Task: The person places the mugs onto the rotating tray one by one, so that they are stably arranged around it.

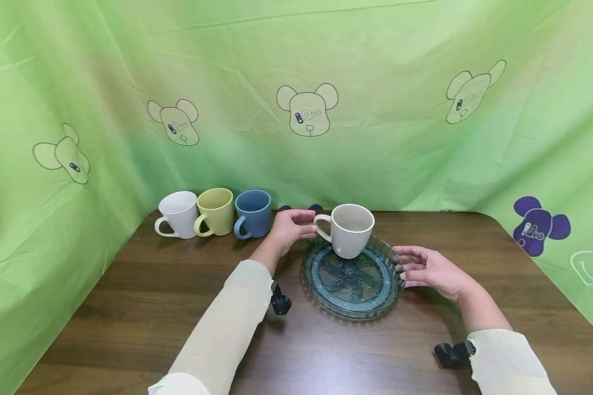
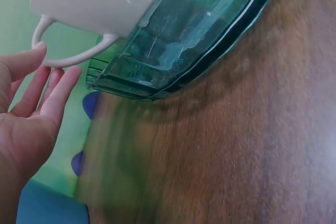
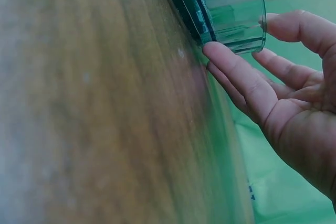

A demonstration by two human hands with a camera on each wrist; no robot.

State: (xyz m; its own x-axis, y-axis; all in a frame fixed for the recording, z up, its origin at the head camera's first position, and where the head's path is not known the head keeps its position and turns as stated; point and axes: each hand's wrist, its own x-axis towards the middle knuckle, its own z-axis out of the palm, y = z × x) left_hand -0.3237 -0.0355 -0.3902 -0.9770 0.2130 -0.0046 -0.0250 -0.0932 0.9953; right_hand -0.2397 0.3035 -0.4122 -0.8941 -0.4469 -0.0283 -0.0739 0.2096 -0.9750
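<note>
A cream-white mug (image 1: 351, 233) stands upright at the back of a round blue-green glass dish (image 1: 351, 277) with a low fluted wall. My left hand (image 1: 291, 227) is at the mug's handle from the left. In the left wrist view its thumb and loosely extended fingers (image 2: 63, 90) meet the handle's outer curve without wrapping round it. At the dish's right side is my right hand (image 1: 432, 270). Its thumb touches the rim in the right wrist view, and its nearly straight fingers (image 3: 241, 74) lie along the outer wall and lower edge.
A white mug (image 1: 179, 215), a yellow-green mug (image 1: 216, 211) and a blue mug (image 1: 253, 211) stand in a row at the back left, handles toward the front left. All is on a dark wooden table (image 1: 296, 351). A green printed cloth (image 1: 375, 137) hangs behind and beside it.
</note>
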